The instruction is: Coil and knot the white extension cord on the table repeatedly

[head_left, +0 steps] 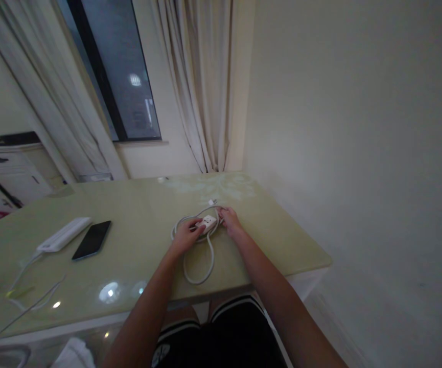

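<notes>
A small white power strip [207, 223] with socket holes on its top lies on the table in front of me. My left hand [188, 235] grips its left end between thumb and fingers. Loops of the strip's pale cord [212, 255] run around it, and one loop hangs down toward the near table edge. My right hand [229, 220] is closed on the cord to the right of the strip, its fingertips partly hidden by the cord. Just beyond the right hand lies the white plug [213, 202], its prongs pointing right.
On the left of the glossy table [140, 204] lie a black phone [92, 240] and a long white power strip [65, 234] with its cord. Another thin cable [32, 306] trails near the front edge. A wall [339, 153] borders the right side; a curtain [201, 87] hangs behind.
</notes>
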`<control>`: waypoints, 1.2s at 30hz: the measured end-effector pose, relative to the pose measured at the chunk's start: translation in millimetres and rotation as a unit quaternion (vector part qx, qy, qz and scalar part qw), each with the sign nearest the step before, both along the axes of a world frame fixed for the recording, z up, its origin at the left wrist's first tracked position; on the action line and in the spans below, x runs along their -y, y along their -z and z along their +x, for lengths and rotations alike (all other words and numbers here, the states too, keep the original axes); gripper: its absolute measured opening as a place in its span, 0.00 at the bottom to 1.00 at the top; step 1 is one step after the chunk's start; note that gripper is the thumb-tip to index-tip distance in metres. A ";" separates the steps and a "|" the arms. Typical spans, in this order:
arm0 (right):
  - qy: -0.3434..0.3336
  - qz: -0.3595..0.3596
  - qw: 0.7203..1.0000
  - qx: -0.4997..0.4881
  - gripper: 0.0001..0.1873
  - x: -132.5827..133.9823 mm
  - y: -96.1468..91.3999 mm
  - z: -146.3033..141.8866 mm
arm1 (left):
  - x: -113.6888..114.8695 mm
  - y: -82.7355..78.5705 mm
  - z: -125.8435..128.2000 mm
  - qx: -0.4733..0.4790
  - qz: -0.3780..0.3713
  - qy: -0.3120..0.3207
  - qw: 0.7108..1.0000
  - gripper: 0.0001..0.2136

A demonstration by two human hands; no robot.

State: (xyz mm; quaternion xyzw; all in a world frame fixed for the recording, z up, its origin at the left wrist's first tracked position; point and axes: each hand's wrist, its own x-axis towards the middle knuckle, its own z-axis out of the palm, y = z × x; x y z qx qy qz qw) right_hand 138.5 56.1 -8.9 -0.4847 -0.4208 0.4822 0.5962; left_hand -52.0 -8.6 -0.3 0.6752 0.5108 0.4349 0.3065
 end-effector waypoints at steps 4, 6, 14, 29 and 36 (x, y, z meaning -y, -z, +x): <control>-0.018 -0.010 0.998 -0.066 0.16 1.7 -10.7 6.4 | -1.8 5.3 9.1 -0.037 0.020 -0.028 0.999 0.23; -0.067 0.006 0.991 -0.119 0.17 5.0 -16.7 9.1 | -2.2 8.3 12.3 -0.054 0.032 -0.056 0.996 0.21; -0.142 -0.010 0.942 -0.304 0.10 2.1 -8.9 16.2 | 5.6 9.5 17.2 -0.145 0.140 -0.028 0.979 0.18; -0.225 -0.119 0.951 -0.177 0.08 -2.5 -4.2 25.5 | 10.6 3.6 17.0 -0.153 0.100 -0.005 0.983 0.21; -0.213 -0.081 0.962 -0.150 0.15 5.3 -12.5 22.0 | 9.9 5.2 15.6 -0.145 0.082 0.015 0.986 0.29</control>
